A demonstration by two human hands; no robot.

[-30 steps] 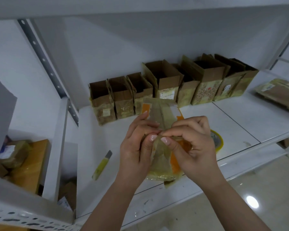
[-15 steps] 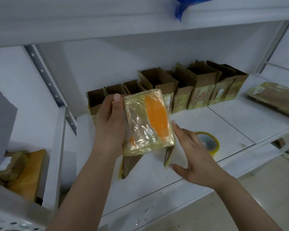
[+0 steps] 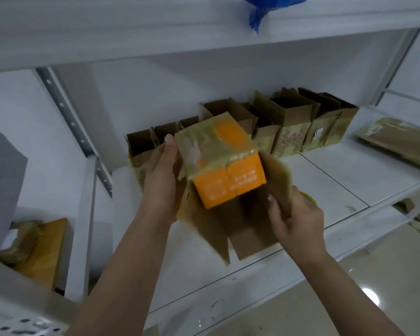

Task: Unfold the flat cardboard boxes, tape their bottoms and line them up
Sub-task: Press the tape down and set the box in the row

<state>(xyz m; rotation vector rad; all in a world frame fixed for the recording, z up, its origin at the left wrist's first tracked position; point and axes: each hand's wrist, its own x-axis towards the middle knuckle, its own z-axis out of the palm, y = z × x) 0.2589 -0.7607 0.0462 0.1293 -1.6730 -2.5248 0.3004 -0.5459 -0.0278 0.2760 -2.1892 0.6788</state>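
We see one orange cardboard box (image 3: pixel 224 163) held up between the hands, above the white shelf (image 3: pixel 325 180). It is boxy, its taped bottom turned up toward us, covered in glossy, wrinkled yellowish tape; the near side is matte orange with small white print, too blurred to read. Plain brown flaps hang down from its open end. The left hand (image 3: pixel 161 175) grips the box's left side, thumb along the edge, fingers hidden behind it. The right hand (image 3: pixel 294 219) pinches one brown flap (image 3: pixel 277 180) at the box's right, fingers curled round its edge.

Beyond the hands, a row of boxes (image 3: pixel 289 132) stands open-topped against the back wall, brown card with yellowish tape low down. We count about eight, but the held box covers part of the row and the flaps overlap, so the count is unsure. Just beyond the right hand a tape roll (image 3: pixel 309 198) shows only a thin yellow rim. Far right of that hand, one flat taped pack (image 3: pixel 398 139) lies on the shelf, cut off by the frame edge. Left of the left hand, lower down, sits an orange-brown carton (image 3: pixel 43 251) with crumpled tape on it, partly hidden by a grey block (image 3: pixel 3 187). Above, a blue plastic bag (image 3: pixel 264 10) hangs over the upper shelf, top cut off.
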